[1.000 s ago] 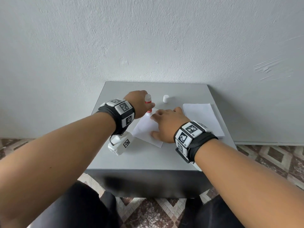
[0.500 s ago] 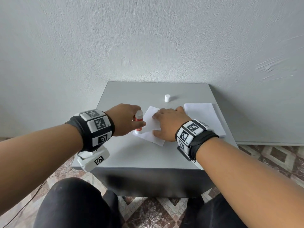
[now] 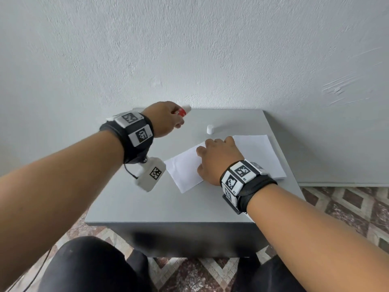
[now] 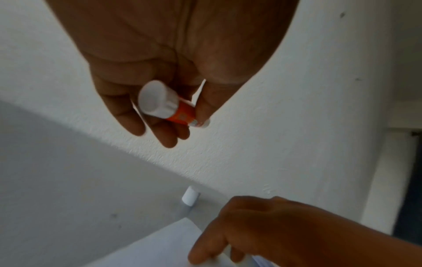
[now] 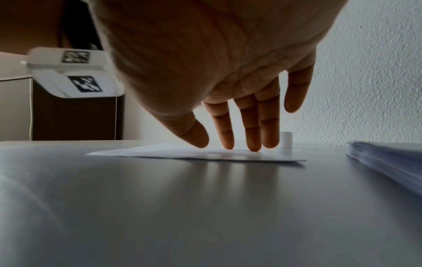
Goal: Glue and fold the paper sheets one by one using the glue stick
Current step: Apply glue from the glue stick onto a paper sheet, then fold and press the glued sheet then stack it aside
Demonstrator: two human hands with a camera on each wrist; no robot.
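Observation:
My left hand (image 3: pixel 166 120) grips the red and white glue stick (image 3: pixel 182 111) lifted above the table's far left corner, away from the paper. In the left wrist view the glue stick (image 4: pixel 167 105) lies between thumb and fingers of the left hand (image 4: pixel 169 115), its white base toward the camera. A single white sheet (image 3: pixel 184 168) lies angled on the grey table (image 3: pixel 172 205). My right hand (image 3: pixel 216 160) presses its straight fingertips (image 5: pixel 251 142) down on the sheet (image 5: pixel 173 153). The white cap (image 3: pixel 210 129) stands behind the sheet.
A stack of white sheets (image 3: pixel 261 154) lies at the table's right side, seen low at the right as the stack (image 5: pixel 388 159). The cap (image 5: pixel 285 140) stands just beyond my fingers. A white wall rises right behind the table. Patterned floor tiles surround it.
My left hand drew the glue stick down the sheet's left edge toward me, then lifted it off and swung it back to the far left corner. The right hand stayed pressing the sheet.

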